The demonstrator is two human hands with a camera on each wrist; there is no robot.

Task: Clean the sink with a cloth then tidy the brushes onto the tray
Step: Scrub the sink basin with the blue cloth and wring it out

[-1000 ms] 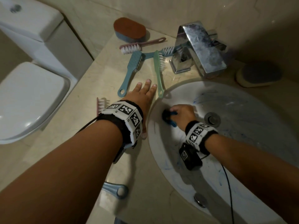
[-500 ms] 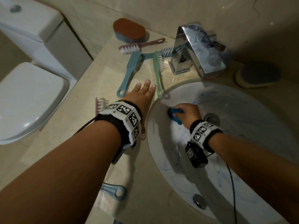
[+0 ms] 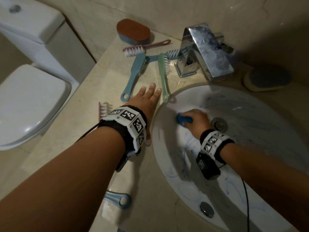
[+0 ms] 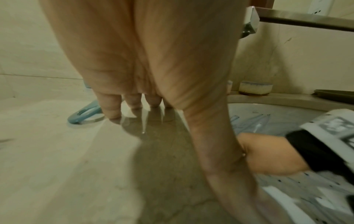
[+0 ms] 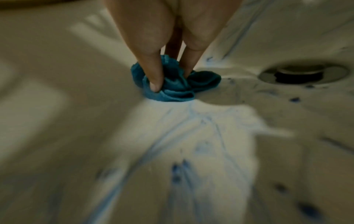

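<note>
Her right hand grips the bunched blue cloth against the sink wall, centre-right of frame beside the drain. Left hand lies flat, fingers straight, on the counter near the brushes.

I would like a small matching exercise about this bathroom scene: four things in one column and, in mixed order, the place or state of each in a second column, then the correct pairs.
Things
1. blue cloth
2. left hand
3. green brush
4. brown-topped sponge

Places or states
A. lies on the counter, handle end at the sink rim
B. near the wall, behind the brushes
C. bunched under the right hand, inside the basin
D. flat on the counter, fingers straight

Pairs: 1-C, 2-D, 3-A, 4-B
</note>
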